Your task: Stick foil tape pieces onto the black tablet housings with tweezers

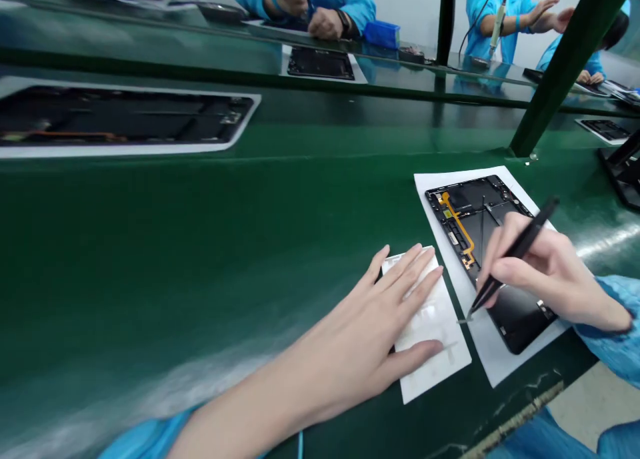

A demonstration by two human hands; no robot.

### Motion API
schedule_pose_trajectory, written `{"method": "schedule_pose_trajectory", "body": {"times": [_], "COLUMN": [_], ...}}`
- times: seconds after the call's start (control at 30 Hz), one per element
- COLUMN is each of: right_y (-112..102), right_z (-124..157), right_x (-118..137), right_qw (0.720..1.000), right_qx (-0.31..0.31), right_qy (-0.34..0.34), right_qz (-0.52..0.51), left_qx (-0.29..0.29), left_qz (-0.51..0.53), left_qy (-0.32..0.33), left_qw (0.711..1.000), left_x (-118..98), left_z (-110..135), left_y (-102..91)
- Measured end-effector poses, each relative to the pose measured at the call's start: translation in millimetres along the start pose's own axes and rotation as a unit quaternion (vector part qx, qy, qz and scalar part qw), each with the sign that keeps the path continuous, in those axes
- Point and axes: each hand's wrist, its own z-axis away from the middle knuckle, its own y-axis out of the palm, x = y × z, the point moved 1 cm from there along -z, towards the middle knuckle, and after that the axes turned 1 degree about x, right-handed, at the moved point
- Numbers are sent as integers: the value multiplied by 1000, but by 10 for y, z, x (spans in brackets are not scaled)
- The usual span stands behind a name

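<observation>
Head view, lower centre: the left hand (370,319) lies spread flat on a white sheet (430,332); the right hand (543,272) pinches black tweezers (515,255), tips at an opened tablet (515,319) on white paper (500,355), on the green workbench (150,245).

Bright, even light; white glare on green tabletop (150,245) at 7 and 3 o'clock; bowed edges; left hand (370,319) sharp.

Bright blue work sleeves (613,325), bare left hand (373,319), bare right hand (537,269)
</observation>
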Motion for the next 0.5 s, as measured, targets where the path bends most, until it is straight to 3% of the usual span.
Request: {"method": "schedule_pose_trajectory", "body": {"times": [0.17, 0.3, 0.5], "right_y": [-172, -76, 326], "right_z": [559, 815, 886], "right_x": [-87, -280, -318], "right_qw": [986, 959, 917], "right_qx": [-151, -273, -394], "right_qy": [-14, -15, 48], "right_qz": [64, 75, 26], "left_qx": [-136, -100, -82], "left_qz": [96, 106, 150], "left_qy": [74, 146, 138], "left_qw": [983, 979, 976], "left_x": [-325, -551, -490], "left_z": [-109, -271, -256], "left_y": [-75, -111, -182]}}
